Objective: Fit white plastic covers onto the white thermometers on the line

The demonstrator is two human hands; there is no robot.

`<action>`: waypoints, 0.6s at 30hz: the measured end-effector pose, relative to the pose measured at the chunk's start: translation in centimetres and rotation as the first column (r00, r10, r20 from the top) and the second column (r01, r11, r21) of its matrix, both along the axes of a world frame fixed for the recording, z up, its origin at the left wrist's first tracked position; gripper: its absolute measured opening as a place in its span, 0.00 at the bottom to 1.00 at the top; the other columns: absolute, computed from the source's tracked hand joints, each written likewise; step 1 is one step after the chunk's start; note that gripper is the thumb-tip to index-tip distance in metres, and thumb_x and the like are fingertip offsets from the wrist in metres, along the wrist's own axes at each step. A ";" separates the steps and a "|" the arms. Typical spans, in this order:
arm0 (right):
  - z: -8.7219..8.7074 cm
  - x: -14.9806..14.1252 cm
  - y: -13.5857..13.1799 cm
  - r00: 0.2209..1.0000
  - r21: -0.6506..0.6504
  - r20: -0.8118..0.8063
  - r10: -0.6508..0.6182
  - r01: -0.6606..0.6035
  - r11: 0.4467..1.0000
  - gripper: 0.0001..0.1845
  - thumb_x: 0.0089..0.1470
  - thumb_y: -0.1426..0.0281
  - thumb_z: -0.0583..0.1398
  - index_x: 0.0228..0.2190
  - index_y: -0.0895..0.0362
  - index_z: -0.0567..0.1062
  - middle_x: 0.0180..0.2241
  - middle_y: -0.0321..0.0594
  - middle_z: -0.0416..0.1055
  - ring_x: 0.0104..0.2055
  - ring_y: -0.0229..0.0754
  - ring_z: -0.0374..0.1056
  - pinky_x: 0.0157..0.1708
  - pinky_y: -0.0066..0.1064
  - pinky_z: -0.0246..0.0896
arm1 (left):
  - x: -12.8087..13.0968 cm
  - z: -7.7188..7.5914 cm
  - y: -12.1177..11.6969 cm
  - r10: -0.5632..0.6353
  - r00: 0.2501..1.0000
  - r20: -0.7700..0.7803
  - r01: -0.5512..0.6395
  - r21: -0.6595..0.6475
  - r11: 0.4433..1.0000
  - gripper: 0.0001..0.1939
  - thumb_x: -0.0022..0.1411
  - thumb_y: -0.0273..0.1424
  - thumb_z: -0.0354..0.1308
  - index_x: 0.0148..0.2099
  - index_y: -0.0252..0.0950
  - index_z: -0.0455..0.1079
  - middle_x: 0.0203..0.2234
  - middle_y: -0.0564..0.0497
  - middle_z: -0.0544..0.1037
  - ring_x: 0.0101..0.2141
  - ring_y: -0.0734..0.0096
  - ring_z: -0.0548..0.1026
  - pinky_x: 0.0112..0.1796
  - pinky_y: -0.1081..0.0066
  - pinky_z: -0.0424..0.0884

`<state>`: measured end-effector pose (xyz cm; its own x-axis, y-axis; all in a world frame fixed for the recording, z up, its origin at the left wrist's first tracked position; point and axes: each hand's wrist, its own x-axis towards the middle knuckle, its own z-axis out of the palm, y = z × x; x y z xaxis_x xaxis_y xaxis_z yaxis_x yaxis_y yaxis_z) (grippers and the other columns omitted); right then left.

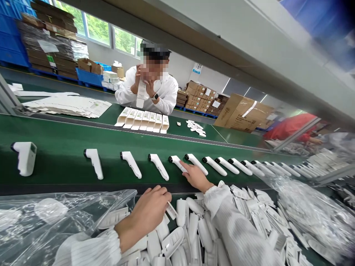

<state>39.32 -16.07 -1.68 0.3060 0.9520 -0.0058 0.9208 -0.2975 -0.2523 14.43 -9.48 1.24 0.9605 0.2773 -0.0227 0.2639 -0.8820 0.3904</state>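
A row of white forehead thermometers with black tips lies along the green belt (63,136). My right hand (196,177) reaches over the belt, thumb and fingers closed on the handle of one thermometer (174,160); part of the handle is hidden under the fingers. Next to it on the right lies another thermometer (197,164). My left hand (151,207) is nearer to me, its fingers curled down on a white plastic cover (171,211) above a loose pile of similar covers (173,242). The left fingertips are partly hidden.
Clear plastic bags (69,210) lie at the left and right of the pile. Across the belt, a person (146,85) in white holds a small carton (141,94) behind a row of open cartons (144,120). A grey shelf beam (235,48) crosses overhead.
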 end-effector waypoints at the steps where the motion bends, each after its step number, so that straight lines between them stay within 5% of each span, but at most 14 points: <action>1: -0.3 0.0 0.0 0.998 -0.012 0.062 -0.012 0.013 1.000 0.33 0.61 0.73 0.56 0.66 0.57 0.58 0.48 0.53 0.74 0.47 0.53 0.71 0.44 0.39 0.65 | -0.2 0.1 0.5 0.027 0.999 0.040 -0.026 -0.037 0.999 0.14 0.66 0.23 0.45 0.40 0.38 0.72 0.39 0.46 0.76 0.43 0.56 0.73 0.40 0.61 0.68; 7: -0.4 0.3 -0.6 0.991 0.028 0.123 -0.057 0.054 0.998 0.28 0.64 0.69 0.56 0.63 0.60 0.62 0.46 0.55 0.74 0.52 0.58 0.67 0.50 0.44 0.63 | -0.8 0.6 2.8 0.275 0.938 0.212 -0.162 -0.435 0.886 0.12 0.68 0.33 0.45 0.42 0.41 0.70 0.37 0.52 0.77 0.31 0.67 0.74 0.32 0.68 0.68; 9: 0.5 -0.7 -0.9 0.995 0.151 -0.009 -0.096 0.096 0.984 0.28 0.64 0.63 0.57 0.62 0.58 0.65 0.53 0.55 0.71 0.57 0.59 0.63 0.54 0.48 0.60 | -0.7 0.4 2.9 0.299 0.915 0.270 -0.129 -0.506 0.853 0.11 0.67 0.32 0.46 0.42 0.40 0.70 0.40 0.51 0.77 0.35 0.67 0.75 0.35 0.69 0.71; 11: 1.8 -2.5 -1.1 0.948 0.222 -0.314 -0.056 0.131 0.966 0.27 0.64 0.57 0.56 0.60 0.55 0.67 0.56 0.51 0.70 0.59 0.56 0.63 0.56 0.48 0.59 | -0.5 0.2 2.8 0.293 0.890 0.350 -0.062 -0.542 0.838 0.11 0.66 0.31 0.47 0.43 0.40 0.70 0.45 0.50 0.76 0.40 0.67 0.76 0.40 0.69 0.74; 14: 3.4 -5.3 -1.1 0.631 0.141 -0.771 0.089 0.032 0.989 0.24 0.61 0.54 0.59 0.53 0.52 0.75 0.46 0.42 0.76 0.49 0.48 0.70 0.49 0.40 0.65 | -0.2 -0.2 2.7 0.302 0.846 0.439 -0.007 -0.557 0.830 0.11 0.66 0.30 0.48 0.45 0.40 0.71 0.49 0.49 0.74 0.46 0.67 0.76 0.47 0.68 0.75; 16: 4.0 -6.6 -1.0 0.397 0.081 -0.915 0.075 -0.001 0.997 0.22 0.53 0.56 0.66 0.46 0.53 0.78 0.38 0.38 0.76 0.39 0.44 0.72 0.41 0.36 0.67 | -0.1 -0.3 2.5 0.311 0.826 0.469 -0.002 -0.550 0.835 0.12 0.65 0.29 0.48 0.46 0.40 0.71 0.50 0.48 0.73 0.47 0.67 0.75 0.49 0.67 0.75; 18: 4.0 -7.4 -0.9 0.194 0.051 -0.981 0.026 0.124 0.991 0.24 0.44 0.61 0.72 0.44 0.54 0.78 0.33 0.35 0.75 0.33 0.40 0.70 0.35 0.33 0.66 | -0.2 -0.3 2.3 0.323 0.818 0.476 -0.010 -0.549 0.836 0.12 0.65 0.30 0.49 0.47 0.40 0.71 0.50 0.48 0.72 0.47 0.67 0.75 0.50 0.66 0.76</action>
